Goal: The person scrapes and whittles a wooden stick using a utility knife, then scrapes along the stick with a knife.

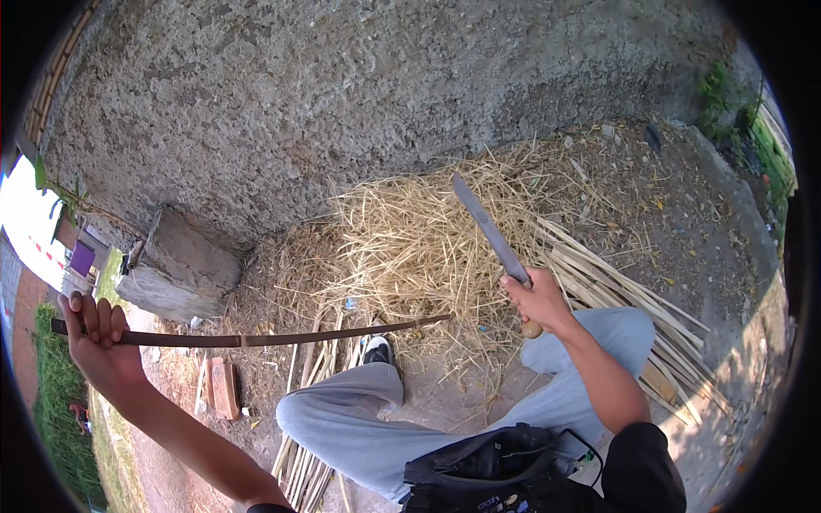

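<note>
My left hand (98, 338) is closed round one end of a long, dark brown bamboo strip (282, 339). The strip reaches across in front of my knees, and its thin far end points right, over the straw-like shavings. In my right hand (537, 299) is a machete (487, 224), gripped by its wooden handle. Its long grey blade tilts up and to the left, apart from the strip. Beneath the blade spreads a heap of pale bamboo shavings (419, 244).
Split bamboo strips (633, 299) lie in a pile beside my right knee, and more strips (304, 462) lie left of my legs. A red brick (224, 389) rests on the ground at left. A concrete block (184, 265) stands against the rough wall (342, 94). A black bag (487, 466) sits at my lap.
</note>
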Motion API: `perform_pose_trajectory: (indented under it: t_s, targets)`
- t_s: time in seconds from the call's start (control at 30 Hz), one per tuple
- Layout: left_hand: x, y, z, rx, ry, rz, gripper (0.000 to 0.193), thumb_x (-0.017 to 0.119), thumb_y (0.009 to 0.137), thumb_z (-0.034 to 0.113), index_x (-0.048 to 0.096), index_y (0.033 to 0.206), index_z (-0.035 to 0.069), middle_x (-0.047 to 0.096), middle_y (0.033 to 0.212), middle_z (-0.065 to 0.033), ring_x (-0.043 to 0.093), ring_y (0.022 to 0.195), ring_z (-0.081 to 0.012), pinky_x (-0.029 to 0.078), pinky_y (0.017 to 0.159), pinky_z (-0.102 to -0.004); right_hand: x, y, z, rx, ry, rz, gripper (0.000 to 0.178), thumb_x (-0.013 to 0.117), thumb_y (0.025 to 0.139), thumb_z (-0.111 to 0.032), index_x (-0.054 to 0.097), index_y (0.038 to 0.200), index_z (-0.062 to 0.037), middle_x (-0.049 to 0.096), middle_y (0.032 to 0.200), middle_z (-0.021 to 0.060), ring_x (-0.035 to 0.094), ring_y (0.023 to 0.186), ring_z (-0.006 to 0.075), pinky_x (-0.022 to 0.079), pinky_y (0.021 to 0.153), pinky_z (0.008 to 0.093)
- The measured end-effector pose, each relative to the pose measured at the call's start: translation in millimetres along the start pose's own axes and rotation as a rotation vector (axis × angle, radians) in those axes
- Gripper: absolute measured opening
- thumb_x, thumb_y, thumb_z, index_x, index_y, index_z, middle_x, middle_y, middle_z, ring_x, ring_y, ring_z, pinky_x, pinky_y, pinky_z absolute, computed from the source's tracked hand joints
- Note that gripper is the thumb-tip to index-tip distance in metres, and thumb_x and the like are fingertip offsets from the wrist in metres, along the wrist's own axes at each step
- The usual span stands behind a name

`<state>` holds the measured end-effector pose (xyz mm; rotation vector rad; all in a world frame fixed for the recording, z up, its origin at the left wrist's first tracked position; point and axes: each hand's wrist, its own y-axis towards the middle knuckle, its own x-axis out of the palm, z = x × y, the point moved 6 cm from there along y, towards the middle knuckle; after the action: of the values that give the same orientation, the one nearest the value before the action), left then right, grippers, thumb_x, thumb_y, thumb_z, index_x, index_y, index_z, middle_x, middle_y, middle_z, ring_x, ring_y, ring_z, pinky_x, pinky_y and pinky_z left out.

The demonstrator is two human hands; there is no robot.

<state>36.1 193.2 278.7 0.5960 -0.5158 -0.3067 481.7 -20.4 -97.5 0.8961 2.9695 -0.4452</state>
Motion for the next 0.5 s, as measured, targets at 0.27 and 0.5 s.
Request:
perform_pose_trajectory:
  t_s: [0.27, 0.5]
  targets:
    - [-181.6, 50.1, 191.6, 0.006, -0.129, -0.088, 0.027, 0.035, 0.107, 0.014, 0.042, 0.083, 0.004, 0.026, 0.061, 0.001, 0.024, 0.05, -0.0092, 0.028, 0.045, -0.023, 26.3, 18.9, -25.4, -0.02, 0.305, -0.082, 0.017, 0.067, 0.093, -0.016, 0.054, 0.093, -0.0047, 0.055, 0.066, 0.002, 0.048, 0.046, 0.0067, 0.044, 0.04, 0.0255]
    - [-260.0, -23.0, 78.1, 0.068, -0.556, 0.164, 0.024, 0.039, 0.103, 0.011, 0.045, 0.082, 0.003, 0.028, 0.057, 0.0027, 0.022, 0.046, -0.0079, 0.025, 0.04, -0.0222, 40.2, 24.6, -62.0, -0.093, 0.239, -0.042, 0.023, 0.068, 0.094, -0.022, 0.056, 0.097, -0.0027, 0.063, 0.088, 0.0059, 0.066, 0.076, 0.0148, 0.059, 0.065, 0.0296]
